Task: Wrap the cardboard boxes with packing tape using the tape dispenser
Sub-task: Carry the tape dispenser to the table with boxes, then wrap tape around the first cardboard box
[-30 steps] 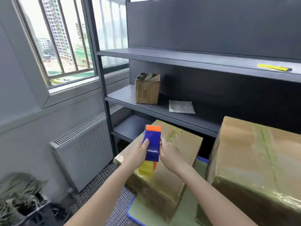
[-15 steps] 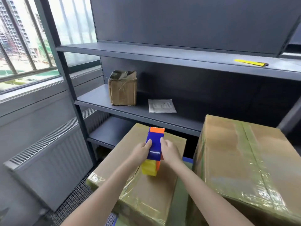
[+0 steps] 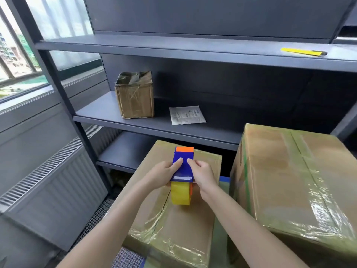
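I have the tape dispenser (image 3: pixel 183 165) in the lower centre of the frame: a blue body with an orange end pointing up the picture and a yellow tape roll (image 3: pixel 180 193) hanging from its near end. It sits right between the two hands, over the top of the nearer cardboard box (image 3: pixel 173 225). The roll lies above a split running along that box's top, but I cannot tell whether it touches the cardboard.

The left hand (image 3: pixel 161 175) grips the dispenser from the left of the frame. Its fingers (image 3: pixel 177 163) are curled in narrow, with the thumb pressed flat on the blue face. The right hand (image 3: pixel 203 174) mirrors it from the right side, its thumb also on the blue face, so the two thumb tips lie just beside each other near the middle. The remaining fingers of both hands wrap under the body, where I cannot see them.

The nearer box already carries shiny tape over its near edge. A larger cardboard box (image 3: pixel 295 180), also taped, stands just beside it at the right of the frame.

Behind them is a dark grey shelf rack (image 3: pixel 158 128). Its middle shelf holds a small taped box (image 3: pixel 135 97) and a printed paper sheet (image 3: pixel 187 115), set apart from each other. A yellow utility knife (image 3: pixel 303 51) lies on the upper shelf at upper right. A radiator (image 3: pixel 54 175) runs along the left of the frame.
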`<state>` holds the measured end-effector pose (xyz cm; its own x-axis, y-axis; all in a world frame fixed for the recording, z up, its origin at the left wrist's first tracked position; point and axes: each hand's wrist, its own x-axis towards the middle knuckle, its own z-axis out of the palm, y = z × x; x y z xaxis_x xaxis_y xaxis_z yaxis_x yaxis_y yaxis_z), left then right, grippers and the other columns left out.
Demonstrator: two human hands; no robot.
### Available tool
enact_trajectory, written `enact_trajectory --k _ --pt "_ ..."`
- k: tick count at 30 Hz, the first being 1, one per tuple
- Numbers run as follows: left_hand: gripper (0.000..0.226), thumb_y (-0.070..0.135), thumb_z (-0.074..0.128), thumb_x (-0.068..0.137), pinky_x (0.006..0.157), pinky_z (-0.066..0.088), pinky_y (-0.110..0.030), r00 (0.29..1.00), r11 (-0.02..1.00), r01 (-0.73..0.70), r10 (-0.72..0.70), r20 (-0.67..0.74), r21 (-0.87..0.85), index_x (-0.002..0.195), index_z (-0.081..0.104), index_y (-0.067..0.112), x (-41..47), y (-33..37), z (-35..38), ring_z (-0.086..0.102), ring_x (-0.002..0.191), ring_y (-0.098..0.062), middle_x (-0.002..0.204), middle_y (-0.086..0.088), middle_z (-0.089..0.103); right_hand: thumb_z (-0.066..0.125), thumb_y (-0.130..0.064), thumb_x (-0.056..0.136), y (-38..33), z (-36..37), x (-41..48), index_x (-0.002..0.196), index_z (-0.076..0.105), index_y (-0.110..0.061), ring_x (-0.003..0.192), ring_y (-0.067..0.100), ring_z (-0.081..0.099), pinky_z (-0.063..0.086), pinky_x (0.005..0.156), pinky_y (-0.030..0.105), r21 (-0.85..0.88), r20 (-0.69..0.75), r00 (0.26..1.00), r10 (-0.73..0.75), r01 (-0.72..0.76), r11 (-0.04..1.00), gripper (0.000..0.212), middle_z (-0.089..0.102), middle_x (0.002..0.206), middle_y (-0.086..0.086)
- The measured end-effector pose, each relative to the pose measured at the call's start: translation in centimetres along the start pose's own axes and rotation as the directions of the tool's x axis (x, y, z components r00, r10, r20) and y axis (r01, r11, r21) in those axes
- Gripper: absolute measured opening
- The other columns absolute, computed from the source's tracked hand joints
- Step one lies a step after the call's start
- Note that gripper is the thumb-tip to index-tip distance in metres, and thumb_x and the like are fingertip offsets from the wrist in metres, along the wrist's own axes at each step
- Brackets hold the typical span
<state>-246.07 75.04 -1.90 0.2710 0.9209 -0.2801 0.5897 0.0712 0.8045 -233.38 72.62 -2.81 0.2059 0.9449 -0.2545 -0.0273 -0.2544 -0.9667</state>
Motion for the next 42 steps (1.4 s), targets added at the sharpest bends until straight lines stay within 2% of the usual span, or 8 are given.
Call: enact_trajectory --k 4,11,17,22,27,30,35,42 --pt "0.047 0.047 0.039 0.097 0.081 0.056 -0.039 0.998 0.996 0.001 0.004 0.056 -0.090 0.093 0.060 0.005 0.3 -0.9 -1.6 0.066 0.075 -0.027 0.082 -0.008 0.067 0.065 -0.017 0.088 -0.7 1.2 -0.3 0.088 0.060 -0.021 0.079 0.017 0.065 0.055 0.067 0.027 0.020 0.048 0.998 -0.047 0.046 0.999 0.007 0.067 0.086 -0.002" --pt "0.023 0.020 0.039 0.102 0.088 0.054 -0.033 0.981 0.950 -0.019 0.078 0.178 -0.312 0.110 0.057 0.008 0.0 -3.7 -3.8 0.066 0.092 -0.024 0.101 -0.012 0.066 0.054 -0.010 0.091 -0.8 4.6 0.5 0.139 0.039 -0.019 0.112 0.019 0.053 0.042 0.089 0.027 -0.485 0.140 0.939 -0.315 0.342 0.805 0.051 0.055 0.128 0.000" --pt "0.014 0.006 0.051 0.088 0.078 0.049 -0.031 0.994 0.988 -0.070 0.082 -0.077 0.139 0.096 0.064 0.006 1.0 -7.2 -3.8 0.058 0.077 -0.018 0.085 -0.006 0.065 0.044 -0.021 0.098 1.1 6.2 1.3 0.149 0.017 -0.031 0.113 0.033 0.052 0.042 0.088 0.038 -0.869 0.258 0.923 -0.286 0.351 0.349 0.058 0.052 0.125 0.009" --pt "0.029 0.017 0.055 0.089 0.088 0.042 -0.030 0.967 0.885 -0.056 0.163 -0.195 0.463 0.117 0.061 0.018 1.6 -9.3 -4.8 0.050 0.111 -0.024 0.111 -0.005 0.058 0.042 -0.021 0.099 3.4 6.9 1.2 0.148 0.024 -0.026 0.114 0.030 0.048 0.036 0.092 0.036 -0.921 0.310 0.899 -0.308 0.364 0.136 0.052 0.054 0.122 0.010" --pt "0.057 0.035 0.057 0.090 0.101 0.038 -0.037 0.986 0.877 0.104 -0.029 -0.164 0.469 0.140 0.036 0.017 1.6 -10.4 -4.8 0.038 0.128 -0.028 0.141 -0.008 0.037 0.008 -0.054 0.092 4.4 5.8 1.8 0.146 0.032 -0.031 0.119 0.027 0.045 0.018 0.105 0.036 -0.924 0.305 0.887 -0.346 0.363 0.118 0.063 0.058 0.120 0.002" --pt "0.071 0.038 0.060 0.088 0.098 0.041 -0.038 0.991 0.883 0.107 -0.055 -0.125 0.456 0.144 0.024 0.013 1.5 -10.7 -4.6 0.043 0.126 -0.032 0.147 -0.009 0.027 -0.014 -0.067 0.084 4.7 4.0 1.0 0.147 0.032 -0.018 0.135 0.030 0.033 0.011 0.115 0.043 -0.926 0.090 0.893 -0.441 0.238 0.293 0.093 0.047 0.140 0.008" --pt "0.080 0.043 0.060 0.087 0.096 0.042 -0.036 0.988 0.889 0.140 -0.094 -0.126 0.436 0.146 0.016 0.011 1.2 -11.0 -4.5 0.045 0.124 -0.032 0.143 -0.014 0.036 0.027 -0.040 0.101 5.1 1.3 0.8 0.151 0.015 -0.008 0.142 0.035 0.019 0.022 0.115 0.043 -0.864 -0.317 0.938 -0.142 -0.224 0.451 0.060 0.017 0.155 0.019" --pt "0.071 0.050 0.060 0.085 0.085 0.046 -0.037 0.982 0.869 0.170 -0.113 -0.148 0.465 0.131 0.033 0.003 0.8 -10.9 -4.7 0.053 0.111 -0.033 0.127 -0.015 0.049 0.039 -0.020 0.097 4.6 1.0 2.5 0.145 0.027 -0.006 0.136 0.040 0.028 0.028 0.107 0.050 -0.626 -0.503 0.852 0.145 -0.475 0.618 0.052 0.011 0.155 0.022"
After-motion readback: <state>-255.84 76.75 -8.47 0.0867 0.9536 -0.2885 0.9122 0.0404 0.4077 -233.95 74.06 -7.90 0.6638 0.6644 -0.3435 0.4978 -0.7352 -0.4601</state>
